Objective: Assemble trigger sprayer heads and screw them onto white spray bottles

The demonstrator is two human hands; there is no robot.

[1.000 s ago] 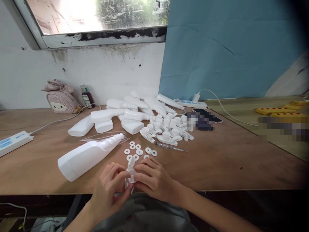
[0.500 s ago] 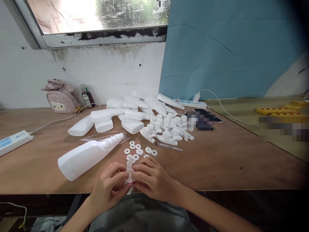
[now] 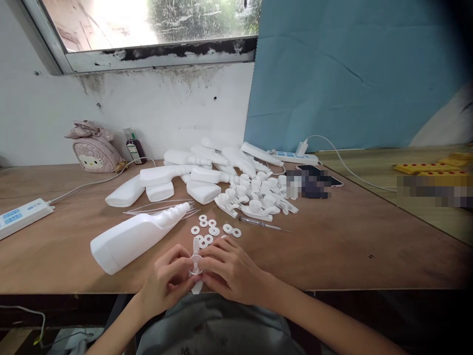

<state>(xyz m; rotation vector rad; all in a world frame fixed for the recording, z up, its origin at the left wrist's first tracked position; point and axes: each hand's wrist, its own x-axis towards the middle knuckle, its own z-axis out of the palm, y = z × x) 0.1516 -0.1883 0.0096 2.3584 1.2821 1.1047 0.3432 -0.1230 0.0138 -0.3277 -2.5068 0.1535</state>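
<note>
Head view: the left hand [image 3: 170,273] and right hand [image 3: 232,268] meet at the table's [image 3: 332,251] near edge, the thumb and fingers of each pinching a white plastic spray top [image 3: 195,265] between them, its narrow ends pointing away from and toward the person. Just beyond lie flat white rings [image 3: 217,232], some overlapping; a white bottle [image 3: 135,240] rests to the left, and a screwdriver [image 3: 258,223] beside a heap of similar tops [image 3: 254,195].

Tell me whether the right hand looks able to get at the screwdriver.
Probably yes: bare tabletop leaves the way to the screwdriver free, though the right hand is holding the white plastic part.
</note>
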